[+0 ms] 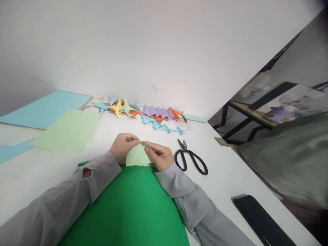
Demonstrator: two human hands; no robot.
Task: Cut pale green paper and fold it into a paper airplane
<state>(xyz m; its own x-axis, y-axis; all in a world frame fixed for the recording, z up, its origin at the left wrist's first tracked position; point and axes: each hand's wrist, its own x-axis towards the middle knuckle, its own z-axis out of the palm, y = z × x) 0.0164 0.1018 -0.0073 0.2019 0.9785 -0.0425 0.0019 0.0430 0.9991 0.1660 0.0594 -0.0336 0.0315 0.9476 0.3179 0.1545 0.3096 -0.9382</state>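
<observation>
A small piece of pale green paper (137, 156) is held up between both hands above a green mat (133, 205). My left hand (123, 146) pinches its top edge with thumb and fingers. On the other side, my right hand (161, 155) grips the sloping right edge, thumb in front and fingers behind. The fingertips of both hands nearly meet at the paper's peak, and part of the sheet is hidden behind the right fingers. Close to my right hand, black-handled scissors (189, 156) lie with the blades slightly apart.
Folded paper cranes (123, 108) and a pleated purple paper (157, 111) lie along the wall. Light green sheets (69, 130) and a blue sheet (48, 107) are at the left. A black case (261, 218) rests near the right table edge. A person's clothed leg (287, 153) is beyond it.
</observation>
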